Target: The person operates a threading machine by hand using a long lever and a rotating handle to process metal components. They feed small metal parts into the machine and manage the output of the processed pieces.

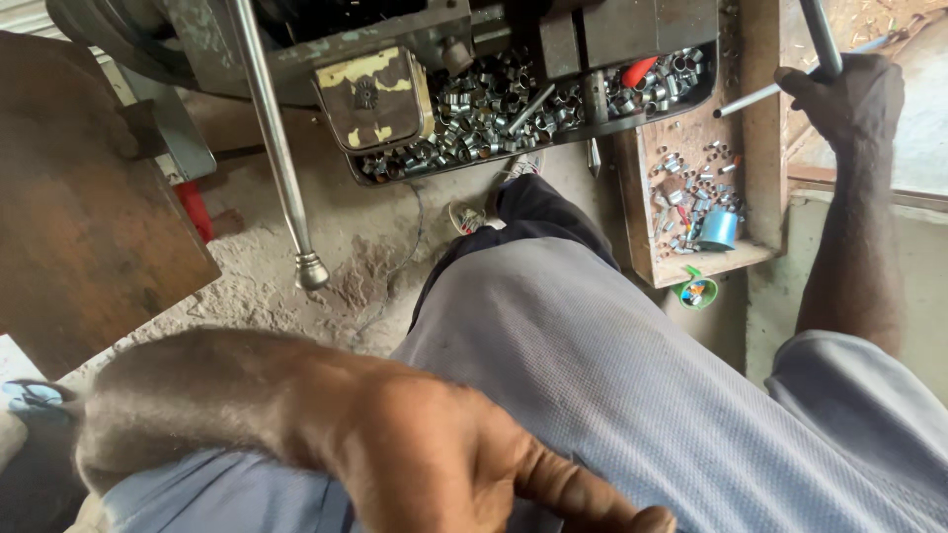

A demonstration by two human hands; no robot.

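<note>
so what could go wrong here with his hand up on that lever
The right hand grips a dark lever beside a thin rod; a slip could drive fingers onto the rod's end. The tray is heaped with cut metal rings, which could spill. The left hand sits near the lens, hiding part of the view.

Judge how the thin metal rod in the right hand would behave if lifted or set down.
The thin metal rod, held by the right hand, looks straight, so it is probably stiff. It is slim, so likely light for its length. Being round and smooth, it may roll if laid on the wooden tray.
</note>
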